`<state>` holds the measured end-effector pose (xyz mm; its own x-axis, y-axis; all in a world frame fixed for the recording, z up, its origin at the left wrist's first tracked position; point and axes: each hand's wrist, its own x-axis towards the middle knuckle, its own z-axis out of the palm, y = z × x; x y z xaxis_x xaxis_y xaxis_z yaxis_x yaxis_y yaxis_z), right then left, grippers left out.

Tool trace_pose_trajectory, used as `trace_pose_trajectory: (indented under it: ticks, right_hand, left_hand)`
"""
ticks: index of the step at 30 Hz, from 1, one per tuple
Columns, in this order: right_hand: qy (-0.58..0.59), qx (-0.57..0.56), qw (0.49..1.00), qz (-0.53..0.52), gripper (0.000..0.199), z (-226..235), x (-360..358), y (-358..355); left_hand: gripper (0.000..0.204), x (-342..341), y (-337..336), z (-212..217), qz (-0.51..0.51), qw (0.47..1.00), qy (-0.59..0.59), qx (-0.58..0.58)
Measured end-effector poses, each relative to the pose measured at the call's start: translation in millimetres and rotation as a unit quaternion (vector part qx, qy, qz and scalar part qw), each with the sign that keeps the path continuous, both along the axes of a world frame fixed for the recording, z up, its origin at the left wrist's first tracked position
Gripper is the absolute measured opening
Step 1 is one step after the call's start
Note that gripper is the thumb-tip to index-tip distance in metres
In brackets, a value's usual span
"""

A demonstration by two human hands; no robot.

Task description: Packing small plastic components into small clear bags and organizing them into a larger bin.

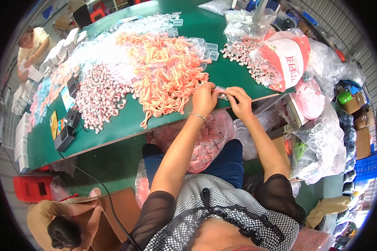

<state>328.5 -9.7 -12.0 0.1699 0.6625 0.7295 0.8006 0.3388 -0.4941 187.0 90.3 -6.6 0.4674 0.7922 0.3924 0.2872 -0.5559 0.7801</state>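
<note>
Pinching a small clear rectangular plastic case in the closed fingertip grip of the bare left hand and that of the bare right hand, over a green-topped counter near its front edge. Holding it just beside a tangled heap of looped orange cords, and working closer to that edge than a loose pile of small rounded pink-and-grey pieces beside a red-and-white plastic bag.

The small clear case is partly hidden, its finer details too small to tell.
</note>
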Motion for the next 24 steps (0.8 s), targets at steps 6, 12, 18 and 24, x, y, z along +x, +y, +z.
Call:
trace_pose_trajectory:
  ticks: [6,12,18,24]
  right_hand:
    - [-0.021,0.008,1.0,-0.007,0.02,0.5,-6.7,-2.7]
    - [0.006,-0.003,1.0,-0.02,0.02,1.8,-9.4,-3.3]
    - [0.004,0.01,1.0,-0.014,0.019,-2.2,-8.9,-2.2]
    - [0.004,0.017,1.0,-0.016,0.017,-2.6,-9.6,-2.6]
  left_hand:
    - [0.02,-2.7,-5.0,3.0,0.031,0.998,0.052,0.005]
    - [0.016,-5.7,-13.0,14.0,0.049,0.994,0.08,-0.046]
    - [0.017,-1.0,-18.7,10.8,0.092,0.992,0.063,-0.062]
    - [0.017,-0.6,-27.2,6.4,0.106,0.993,0.029,-0.044]
